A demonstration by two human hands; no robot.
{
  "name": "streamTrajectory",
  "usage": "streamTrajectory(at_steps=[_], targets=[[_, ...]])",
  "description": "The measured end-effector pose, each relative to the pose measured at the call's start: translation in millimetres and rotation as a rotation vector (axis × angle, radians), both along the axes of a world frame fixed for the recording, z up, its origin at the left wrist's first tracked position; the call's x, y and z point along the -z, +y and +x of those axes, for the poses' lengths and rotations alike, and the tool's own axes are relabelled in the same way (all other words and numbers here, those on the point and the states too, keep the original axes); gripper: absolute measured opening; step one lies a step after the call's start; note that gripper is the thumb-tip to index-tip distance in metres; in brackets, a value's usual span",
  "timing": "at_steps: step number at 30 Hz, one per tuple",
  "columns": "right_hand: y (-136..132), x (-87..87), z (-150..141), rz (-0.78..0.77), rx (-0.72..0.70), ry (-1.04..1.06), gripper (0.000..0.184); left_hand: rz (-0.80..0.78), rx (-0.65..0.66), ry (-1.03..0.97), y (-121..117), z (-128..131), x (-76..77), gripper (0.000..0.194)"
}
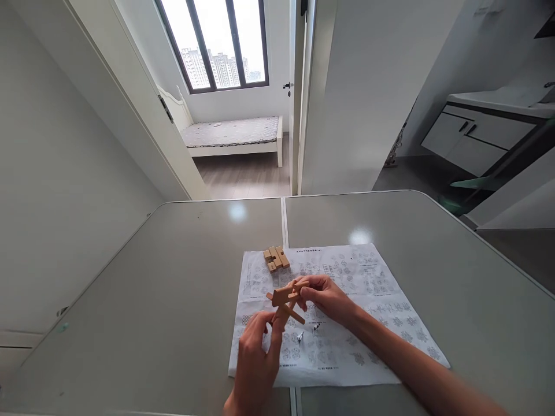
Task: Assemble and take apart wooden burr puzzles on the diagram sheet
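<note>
Over the printed sheet, both my hands are on a partly joined cluster of wooden puzzle pieces [282,296], with thin sticks jutting out at angles. My left hand [256,346] pinches it from below, thumb and fingers at its lower end. From the right, my right hand [326,296] grips the upper sticks between thumb and fingers. Fingers partly hide how the pieces fit together. Just beyond lies a group of notched wooden blocks [276,258] on the white instruction sheet [347,341], which is printed with many small diagrams.
Two small shiny bits, one silvery piece [300,337] and another dark-and-silver piece [316,327], lie on the sheet below my hands. The grey table [195,300] has a seam down its middle. Beyond it are a doorway, a bed [234,133] and a white cabinet [470,136].
</note>
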State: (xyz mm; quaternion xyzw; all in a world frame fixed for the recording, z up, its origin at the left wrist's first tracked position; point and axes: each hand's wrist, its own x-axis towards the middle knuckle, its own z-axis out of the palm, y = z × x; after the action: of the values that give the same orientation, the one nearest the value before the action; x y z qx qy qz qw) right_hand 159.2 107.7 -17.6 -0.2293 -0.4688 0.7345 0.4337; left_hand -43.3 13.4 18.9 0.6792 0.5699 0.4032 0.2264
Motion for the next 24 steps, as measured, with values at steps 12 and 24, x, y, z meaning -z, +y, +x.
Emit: streamTrajectory(at_steps=[12, 24], targets=[[3.8, 3.9, 4.0, -0.171, -0.053, 0.167, 0.036, -0.319, -0.026, -0.495, 1.9, -4.0, -4.6, 0.05], [0.5, -6.6, 3.0, -0.153, -0.217, 0.15, 0.035, -0.388, 0.224, -0.442, 0.2, -4.2, -0.9, 0.044]])
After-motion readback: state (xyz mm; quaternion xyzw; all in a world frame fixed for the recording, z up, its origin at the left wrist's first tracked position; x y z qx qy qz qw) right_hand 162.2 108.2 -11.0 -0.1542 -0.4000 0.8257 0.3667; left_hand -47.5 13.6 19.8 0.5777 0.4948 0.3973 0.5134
